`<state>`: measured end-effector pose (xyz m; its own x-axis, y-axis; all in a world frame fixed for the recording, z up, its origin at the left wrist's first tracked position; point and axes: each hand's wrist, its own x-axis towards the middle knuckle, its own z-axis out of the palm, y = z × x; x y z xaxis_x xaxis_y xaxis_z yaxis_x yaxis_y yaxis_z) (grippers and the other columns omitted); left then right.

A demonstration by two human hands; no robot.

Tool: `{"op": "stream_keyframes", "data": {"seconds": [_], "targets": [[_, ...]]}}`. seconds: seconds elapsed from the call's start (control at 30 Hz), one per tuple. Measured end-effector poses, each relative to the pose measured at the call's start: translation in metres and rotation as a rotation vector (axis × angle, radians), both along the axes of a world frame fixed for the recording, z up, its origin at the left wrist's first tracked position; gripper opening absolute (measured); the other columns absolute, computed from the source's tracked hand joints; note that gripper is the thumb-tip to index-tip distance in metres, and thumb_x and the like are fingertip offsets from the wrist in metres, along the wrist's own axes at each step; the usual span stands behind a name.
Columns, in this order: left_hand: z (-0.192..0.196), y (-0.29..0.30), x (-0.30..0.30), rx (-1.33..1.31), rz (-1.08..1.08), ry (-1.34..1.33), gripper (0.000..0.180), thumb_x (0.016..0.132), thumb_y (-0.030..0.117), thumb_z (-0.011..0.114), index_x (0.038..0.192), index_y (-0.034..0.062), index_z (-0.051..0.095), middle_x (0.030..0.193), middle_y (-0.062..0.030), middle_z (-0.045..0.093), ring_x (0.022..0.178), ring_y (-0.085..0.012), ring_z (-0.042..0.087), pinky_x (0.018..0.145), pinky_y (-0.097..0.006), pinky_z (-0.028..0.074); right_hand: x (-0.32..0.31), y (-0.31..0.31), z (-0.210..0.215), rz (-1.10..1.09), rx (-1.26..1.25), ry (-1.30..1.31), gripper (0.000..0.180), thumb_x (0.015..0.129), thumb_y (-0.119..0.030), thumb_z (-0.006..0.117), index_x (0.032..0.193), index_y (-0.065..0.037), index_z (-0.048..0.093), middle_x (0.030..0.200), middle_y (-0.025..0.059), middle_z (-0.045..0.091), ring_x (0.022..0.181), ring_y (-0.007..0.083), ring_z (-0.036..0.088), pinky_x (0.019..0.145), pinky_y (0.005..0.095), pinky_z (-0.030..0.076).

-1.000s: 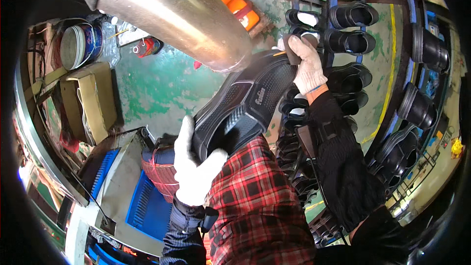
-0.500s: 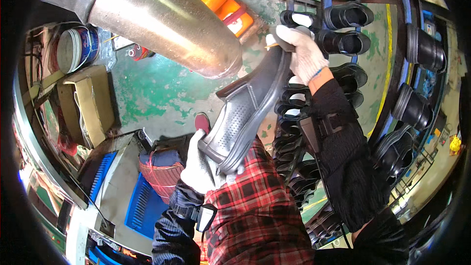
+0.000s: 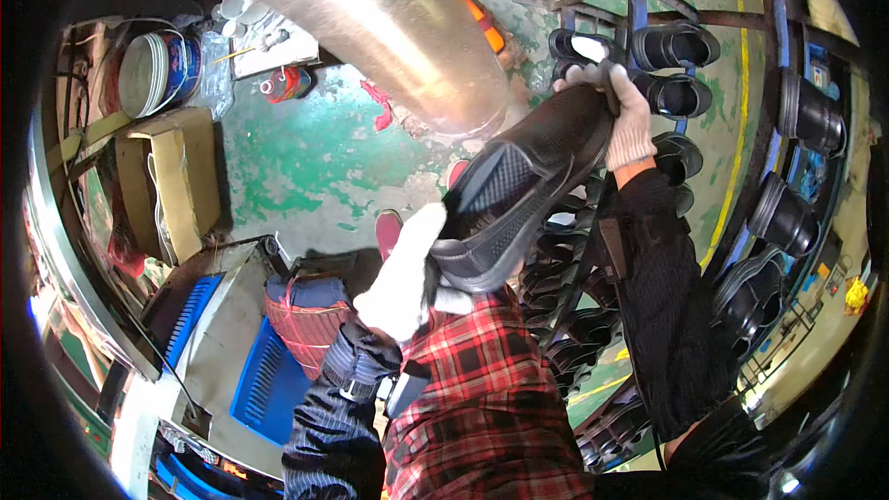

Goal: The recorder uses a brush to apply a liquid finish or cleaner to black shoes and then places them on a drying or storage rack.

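Note:
A black shoe (image 3: 546, 143) with a perforated upper is held slantwise in front of me, its opening turned toward the upper left. My left hand (image 3: 407, 273), in a white knit glove, grips the heel end at the lower left. At the upper right, my gloved right hand (image 3: 625, 111) holds the toe end, with a small dark piece between its fingers that I cannot make out. The shoe hangs above my red checked apron (image 3: 482, 370).
A metal duct (image 3: 389, 37) looms close beyond the shoe. To the right stands a rack (image 3: 639, 14) of black shoes. On the left are a grey machine with blue vents (image 3: 222, 333), a cardboard box (image 3: 190, 185), a paint bucket (image 3: 153, 74) and a red bottle (image 3: 287, 83).
Both hands have carried the shoe up and to the right. It has been rolled over, so its opening now shows instead of mainly its side. My view has shifted left.

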<state>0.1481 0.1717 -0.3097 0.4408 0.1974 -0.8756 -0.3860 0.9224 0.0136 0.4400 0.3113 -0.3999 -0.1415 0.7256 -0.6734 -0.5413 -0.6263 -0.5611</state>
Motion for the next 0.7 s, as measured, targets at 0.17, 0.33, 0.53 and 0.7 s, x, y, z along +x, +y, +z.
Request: {"op": "stream_keyframes", "data": {"seconds": [0.17,0.33,0.53,0.7], "targets": [[0.011,0.011,-0.031,0.252,-0.090,0.325,0.067,0.094,0.063,0.051,0.127,0.0044,0.058,0.097,-0.0157,0.072,0.070,-0.0216,0.069,0.051,-0.033,0.057,-0.002,-0.035,-0.003,-0.334,0.074,0.104,0.048,0.102,-0.042,0.047,0.107,0.002,0.066,0.114,0.0223,0.067,0.119,0.0469,0.056,0.107,0.0595,0.042],[0.090,-0.009,-0.068,0.238,-0.169,0.533,0.071,0.094,0.066,0.048,0.103,-0.0014,0.068,0.068,-0.0119,0.068,0.049,-0.0193,0.061,0.042,-0.030,0.051,-0.036,-0.085,0.043,-0.427,0.130,0.447,0.039,0.100,-0.038,0.052,0.105,-0.001,0.066,0.117,0.0197,0.066,0.120,0.0441,0.055,0.108,0.0609,0.039],[0.202,-0.068,-0.129,0.242,-0.264,0.422,0.067,0.098,0.061,0.045,0.091,-0.0013,0.067,0.062,-0.0120,0.065,0.039,-0.0191,0.054,0.038,-0.031,0.046,-0.078,-0.136,0.151,-0.395,0.017,0.233,0.025,0.100,-0.028,0.057,0.104,-0.006,0.067,0.099,0.0124,0.070,0.105,0.0305,0.065,0.102,0.0506,0.048],[0.245,-0.157,-0.162,0.694,-0.035,0.281,0.066,0.101,0.049,0.045,0.137,-0.0058,0.049,0.134,-0.0172,0.056,0.123,-0.0244,0.055,0.106,-0.036,0.041,-0.125,-0.195,0.239,-0.403,0.282,0.363,0.044,0.103,-0.042,0.040,0.117,-0.005,0.059,0.112,0.0155,0.063,0.112,0.0358,0.059,0.109,0.0546,0.039]]}}
